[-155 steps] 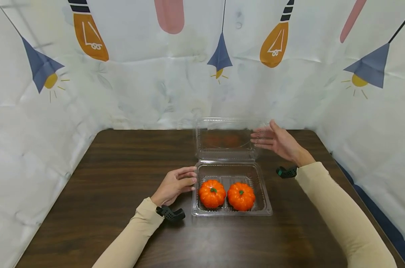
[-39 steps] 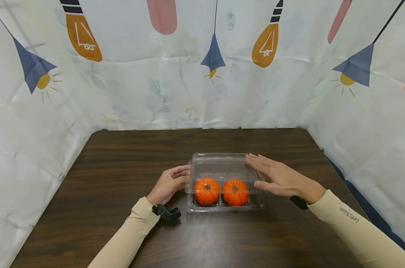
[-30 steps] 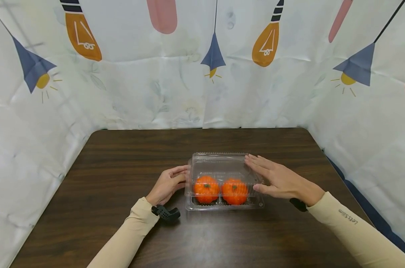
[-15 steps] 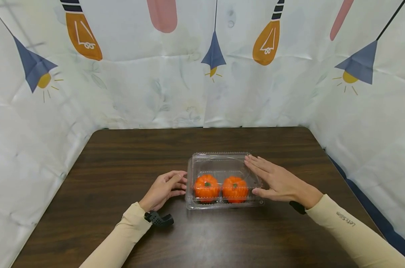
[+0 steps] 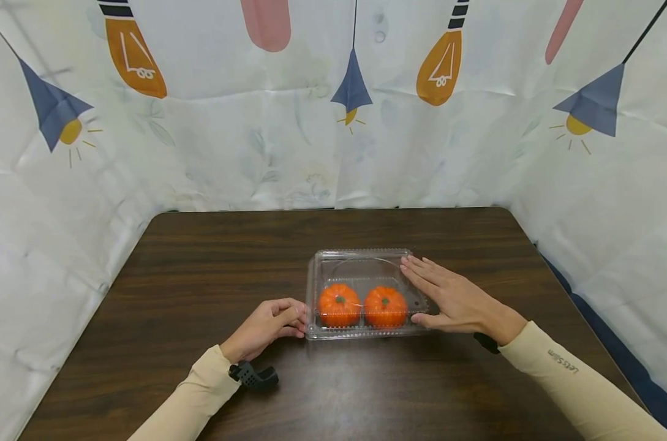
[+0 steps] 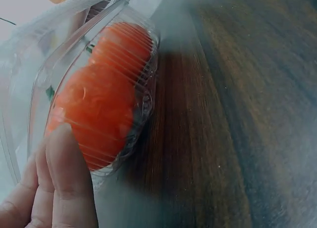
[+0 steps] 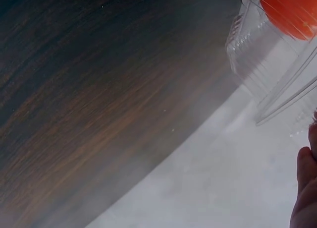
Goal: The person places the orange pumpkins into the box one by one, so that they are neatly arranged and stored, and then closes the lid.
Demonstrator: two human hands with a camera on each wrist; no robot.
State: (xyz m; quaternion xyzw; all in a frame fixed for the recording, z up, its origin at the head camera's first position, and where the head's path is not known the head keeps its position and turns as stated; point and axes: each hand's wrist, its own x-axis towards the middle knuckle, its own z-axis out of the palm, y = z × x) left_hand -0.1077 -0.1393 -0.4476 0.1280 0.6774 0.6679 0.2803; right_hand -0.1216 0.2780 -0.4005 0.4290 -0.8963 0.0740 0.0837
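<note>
A clear plastic clamshell container sits on the table with its lid down over two small orange pumpkins. The left pumpkin and the right pumpkin lie side by side, green stems up. At the container's left front corner my left hand pinches the rim; in the left wrist view its fingers lie against the ribbed side wall, and the thumb is hidden there. My right hand rests with straight fingers along the lid's right side, thumb near the front right corner. Only its edge shows in the right wrist view.
The dark wood table extends around the container. White printed cloth hangs behind the table and along both sides. A black band circles the left wrist.
The lid, upright at first, has swung forward and down onto the base. My right hand came with it. My left hand has slid toward the front corner and now pinches the rim.
</note>
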